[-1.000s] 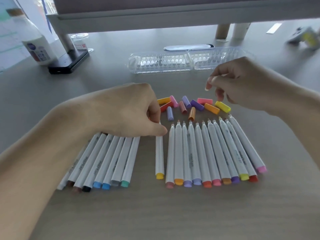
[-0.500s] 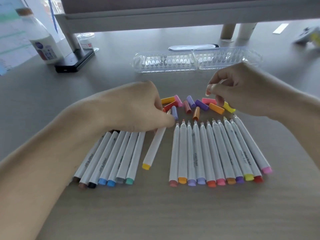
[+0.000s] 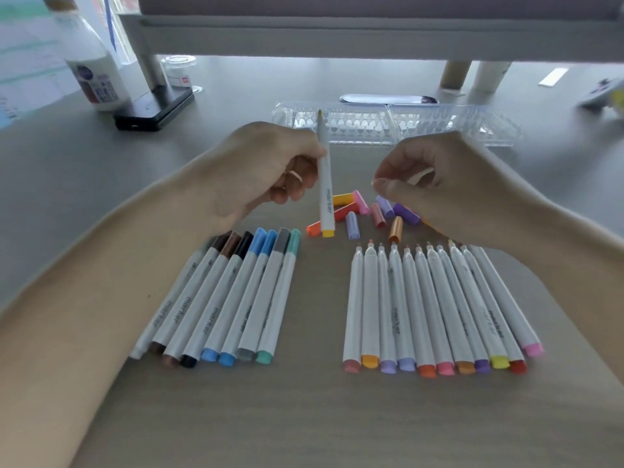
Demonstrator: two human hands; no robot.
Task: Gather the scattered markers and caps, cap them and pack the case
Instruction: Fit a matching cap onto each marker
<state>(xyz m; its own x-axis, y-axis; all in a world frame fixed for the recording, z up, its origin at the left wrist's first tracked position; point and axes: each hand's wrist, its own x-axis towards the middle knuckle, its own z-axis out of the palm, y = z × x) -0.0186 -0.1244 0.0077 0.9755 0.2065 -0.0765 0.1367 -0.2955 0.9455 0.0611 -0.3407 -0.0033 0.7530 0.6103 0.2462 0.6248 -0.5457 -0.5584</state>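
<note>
Markers with caps on (image 3: 236, 298) lie side by side at the left of the table (image 3: 320, 417), their coloured caps pointing away. Above them the left hand (image 3: 270, 167) grips one uncapped marker (image 3: 326, 194) nearly upright, tip up, its yellow end low over the loose caps (image 3: 381, 214). These lie scattered in the middle, between the hands. The right hand (image 3: 449, 184) hovers over them, thumb pressed to curled fingers; whether it holds a cap cannot be told. Below it, uncapped markers (image 3: 439, 305) lie in a row. The clear case (image 3: 405, 125) lies at the back, apart from both rows.
</note>
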